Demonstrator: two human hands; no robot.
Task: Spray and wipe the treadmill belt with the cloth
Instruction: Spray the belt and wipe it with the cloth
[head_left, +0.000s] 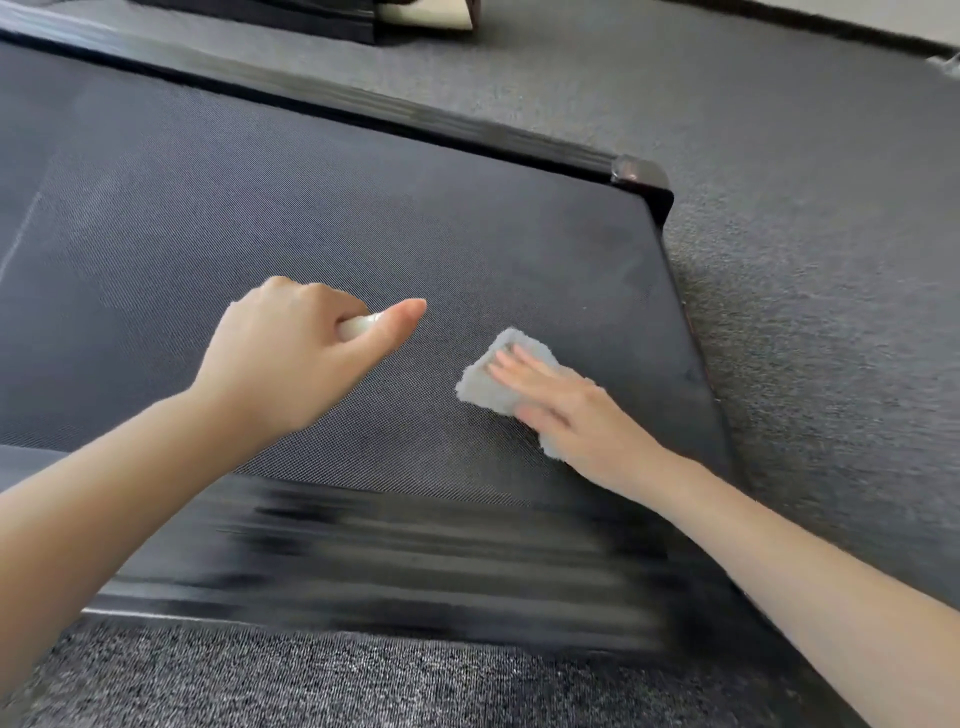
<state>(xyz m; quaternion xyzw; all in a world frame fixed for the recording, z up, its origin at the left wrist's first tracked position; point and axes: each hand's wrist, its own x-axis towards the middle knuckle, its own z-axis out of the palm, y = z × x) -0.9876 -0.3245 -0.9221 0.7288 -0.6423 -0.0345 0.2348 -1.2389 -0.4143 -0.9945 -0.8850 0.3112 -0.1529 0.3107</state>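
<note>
While left hand (291, 358) grips a pale object (358, 326), flat right hand (566, 410) presses cloth (485, 387) near belt (260, 208) edge; room leftward.

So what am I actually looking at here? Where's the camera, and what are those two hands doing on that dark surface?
There is no robot here. A person wears a camera on the head, so the single view looks forward and down from there. The dark woven surface is a treadmill belt, framed by black rails and standing on grey carpet. The right hand lies flat on a pale fluffy cloth, pressing it onto the belt near its end. The left hand is curled round a small white object, thumb pointing forward. Most of that object is hidden, though it may be the spray bottle.
</note>
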